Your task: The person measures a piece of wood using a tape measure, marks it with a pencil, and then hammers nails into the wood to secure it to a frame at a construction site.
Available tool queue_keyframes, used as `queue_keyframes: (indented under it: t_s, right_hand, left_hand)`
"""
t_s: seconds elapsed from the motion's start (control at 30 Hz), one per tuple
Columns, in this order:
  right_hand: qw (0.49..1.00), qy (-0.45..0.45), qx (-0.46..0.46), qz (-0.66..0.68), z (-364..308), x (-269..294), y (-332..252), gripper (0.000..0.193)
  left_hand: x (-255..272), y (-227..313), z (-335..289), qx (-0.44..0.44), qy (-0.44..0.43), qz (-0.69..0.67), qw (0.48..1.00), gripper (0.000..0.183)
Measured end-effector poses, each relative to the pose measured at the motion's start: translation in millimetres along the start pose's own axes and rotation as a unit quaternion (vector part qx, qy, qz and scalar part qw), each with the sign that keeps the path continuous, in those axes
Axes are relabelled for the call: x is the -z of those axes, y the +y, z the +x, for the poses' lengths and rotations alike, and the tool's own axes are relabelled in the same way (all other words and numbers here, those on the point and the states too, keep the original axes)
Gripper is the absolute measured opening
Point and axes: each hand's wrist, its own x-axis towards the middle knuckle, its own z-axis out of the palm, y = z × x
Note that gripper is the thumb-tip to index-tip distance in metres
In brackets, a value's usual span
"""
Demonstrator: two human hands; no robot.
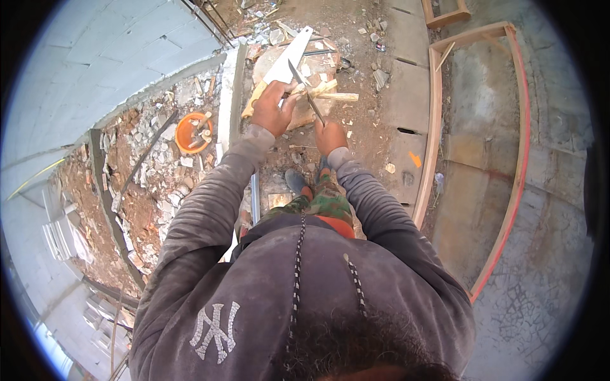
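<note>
My right hand (331, 137) is closed around the handle end of a knife (309, 96). Its long dark blade slants up and to the left, across pale wood. My left hand (273, 109) is closed at the near end of a split wooden stick (323, 87), fingertips close to the blade. Another pale wood piece (343, 97) pokes out to the right. Beneath them is a flat, light brown work block (304, 115) strewn with chips. A handsaw (293, 56) with a pale blade and yellowish handle lies just beyond my left hand.
An orange bucket (180, 134) with wood pieces inside stands to the left, among rubble (149, 155). A long wooden frame (434, 127) with a red-edged side lies at the right. A grey block wall (121, 57) rises at the far left. My shoe (295, 181) is below the block.
</note>
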Motion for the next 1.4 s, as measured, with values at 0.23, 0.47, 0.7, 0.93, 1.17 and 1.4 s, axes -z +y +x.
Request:
queue_keyframes:
  t_s: [0.23, 0.47, 0.7, 0.93, 1.17, 1.4]
  right_hand:
    - [0.985, -0.101, 0.005, 0.142, 6, 19, 7, 0.050]
    - [0.915, -0.147, -0.101, 0.363, 1, 31, -2, 0.052]
    - [0.963, 0.074, 0.039, 0.256, -16, 11, -33, 0.047]
    - [0.974, 0.056, 0.047, 0.216, -17, 21, -42, 0.048]
    - [0.980, 0.053, 0.023, 0.188, -6, -23, -8, 0.036]
    - [0.942, 0.112, 0.069, 0.309, -19, 19, -57, 0.047]
  left_hand:
    - [-3, -10, -6, 0.013, 0.015, -0.046, 0.999, 0.025]
    - [7, -12, -6, 0.042, 0.006, -0.026, 0.999, 0.022]
    - [8, 0, -8, 0.046, 0.002, 0.001, 0.999, 0.023]
    - [6, -15, -10, 0.054, 0.028, -0.051, 0.997, 0.023]
    - [1, -3, -2, 0.047, 0.003, -0.004, 0.999, 0.023]
    - [9, -8, -4, 0.056, 0.009, -0.008, 0.998, 0.024]
